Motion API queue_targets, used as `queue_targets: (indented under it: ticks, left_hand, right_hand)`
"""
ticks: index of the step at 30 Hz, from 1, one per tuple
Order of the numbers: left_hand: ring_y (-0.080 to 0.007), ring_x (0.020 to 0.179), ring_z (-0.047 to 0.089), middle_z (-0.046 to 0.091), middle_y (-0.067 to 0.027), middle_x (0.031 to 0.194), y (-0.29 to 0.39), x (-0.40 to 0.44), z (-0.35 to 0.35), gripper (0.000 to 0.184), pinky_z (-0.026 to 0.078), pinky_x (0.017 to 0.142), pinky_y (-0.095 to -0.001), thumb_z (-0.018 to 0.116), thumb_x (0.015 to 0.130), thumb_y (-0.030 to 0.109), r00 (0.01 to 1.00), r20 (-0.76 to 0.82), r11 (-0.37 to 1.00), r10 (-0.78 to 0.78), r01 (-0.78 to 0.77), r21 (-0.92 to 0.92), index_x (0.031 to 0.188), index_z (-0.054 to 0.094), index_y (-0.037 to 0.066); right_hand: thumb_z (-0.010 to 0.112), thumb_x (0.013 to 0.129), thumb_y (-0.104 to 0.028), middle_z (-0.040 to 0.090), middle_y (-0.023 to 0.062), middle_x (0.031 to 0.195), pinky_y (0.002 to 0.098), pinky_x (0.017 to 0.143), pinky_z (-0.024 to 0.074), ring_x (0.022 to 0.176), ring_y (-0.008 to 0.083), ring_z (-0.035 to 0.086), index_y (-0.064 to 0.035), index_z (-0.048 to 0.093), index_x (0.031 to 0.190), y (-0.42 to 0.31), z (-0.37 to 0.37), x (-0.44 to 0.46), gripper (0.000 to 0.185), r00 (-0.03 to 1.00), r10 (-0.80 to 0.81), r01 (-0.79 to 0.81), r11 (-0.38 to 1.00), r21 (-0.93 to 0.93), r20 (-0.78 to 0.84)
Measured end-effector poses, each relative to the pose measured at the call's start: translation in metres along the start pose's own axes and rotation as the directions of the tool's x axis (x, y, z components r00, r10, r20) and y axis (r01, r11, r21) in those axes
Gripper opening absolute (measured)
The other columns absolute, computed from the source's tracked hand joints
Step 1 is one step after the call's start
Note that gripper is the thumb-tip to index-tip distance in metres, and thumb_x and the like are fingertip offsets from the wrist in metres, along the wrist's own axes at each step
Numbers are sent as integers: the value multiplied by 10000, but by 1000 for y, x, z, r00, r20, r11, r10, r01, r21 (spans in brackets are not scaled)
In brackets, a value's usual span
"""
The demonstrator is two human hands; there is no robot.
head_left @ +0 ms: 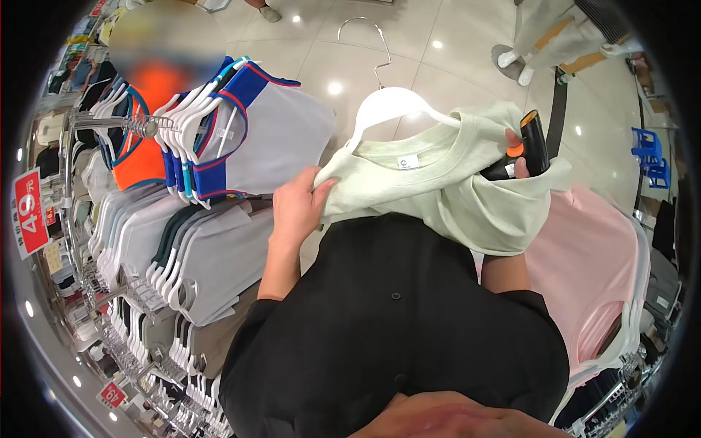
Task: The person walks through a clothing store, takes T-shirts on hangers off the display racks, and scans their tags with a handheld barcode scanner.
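In front of my chest is a pale green T-shirt (416,186), hung on a white hanger (391,106) with a metal hook. My left hand (298,204) is closed on its left shoulder, thumb on top of the cloth. A small white label (408,162) shows inside the neckline. On the other side, my right hand (520,155), mostly hidden by the fabric, grips a black handheld device (537,142) with an orange button; its exact kind I cannot make out. The cloth drapes over my right forearm.
To the left, racks hold white-and-blue sports vests (270,120), an orange top (139,171) and grey shirts (226,255). A red price sign (31,212) stands at the edge. Pink shirts (577,270) hang close on the right. Other people stand on the tiled floor (453,51) ahead.
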State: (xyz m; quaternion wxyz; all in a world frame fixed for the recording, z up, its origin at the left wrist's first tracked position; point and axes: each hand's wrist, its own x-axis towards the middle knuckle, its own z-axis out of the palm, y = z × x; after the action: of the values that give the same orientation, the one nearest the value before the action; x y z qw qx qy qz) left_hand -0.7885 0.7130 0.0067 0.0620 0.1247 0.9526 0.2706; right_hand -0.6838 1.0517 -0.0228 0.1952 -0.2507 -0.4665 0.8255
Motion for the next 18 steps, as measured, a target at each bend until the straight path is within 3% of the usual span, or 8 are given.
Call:
queue_targets:
  ticks: [3,13,15,18]
  left_hand:
    - [-384,680,648,678,-158,744,-17,10,-7,275,497,632,-432,732,939,312,998,-58,999,16,-18,-35,1074,709,73]
    - [-376,693,664,694,-149,765,-89,11,-44,263,521,651,-415,749,938,303,924,-306,957,-230,158,-242,1017,712,55]
    - [-373,689,664,696,-145,765,-110,10,-54,259,521,649,-414,755,932,296,887,-380,952,-263,176,-249,1012,711,54]
    - [-358,693,675,693,-138,759,-131,-3,-62,238,523,633,-417,782,902,280,870,-444,970,-215,137,-201,984,711,67]
  right_hand:
    - [652,999,-318,604,157,1370,461,977,545,1203,315,642,-27,534,1412,-1,15,9,519,1000,-25,23,995,-95,-16]
    - [696,974,-289,643,147,1321,436,917,567,1157,303,670,-13,538,1396,15,81,52,528,995,-46,80,910,-408,94]
    - [745,941,-280,731,120,1149,404,819,562,1013,260,719,-29,629,1296,48,56,91,451,985,170,-139,808,-573,1]
    - [751,935,-273,733,113,1116,393,803,557,979,245,714,-32,640,1277,68,52,124,433,980,168,-51,731,-681,107]
